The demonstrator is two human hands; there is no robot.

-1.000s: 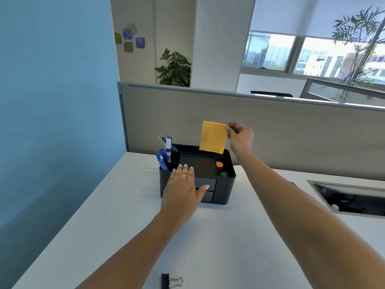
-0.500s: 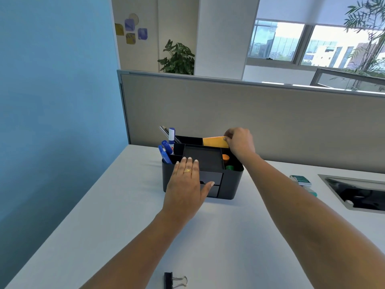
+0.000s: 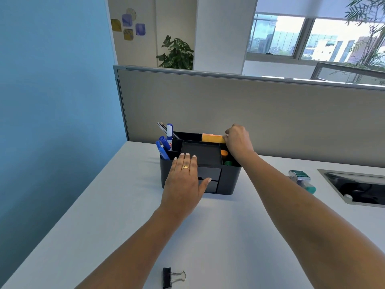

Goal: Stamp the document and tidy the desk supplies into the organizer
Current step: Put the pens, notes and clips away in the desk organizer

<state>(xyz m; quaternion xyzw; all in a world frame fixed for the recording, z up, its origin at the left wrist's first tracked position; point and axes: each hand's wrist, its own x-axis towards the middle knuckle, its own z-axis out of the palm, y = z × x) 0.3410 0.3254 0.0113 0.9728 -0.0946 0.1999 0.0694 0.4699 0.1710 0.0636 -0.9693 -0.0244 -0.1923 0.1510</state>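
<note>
The left hand (image 3: 183, 180) lies flat on the front of the black organizer (image 3: 231, 180). Its fingers are straight and close together. The tips reach the top edge and the thumb touches the little drawers. The right hand (image 3: 237, 140) is curled and pinches the right end of the orange note pad (image 3: 212, 138). The pad sits low in the back slot of the organizer. A black clip (image 3: 173, 277) lies on the white desk (image 3: 229, 236), well apart from the organizer.
</note>
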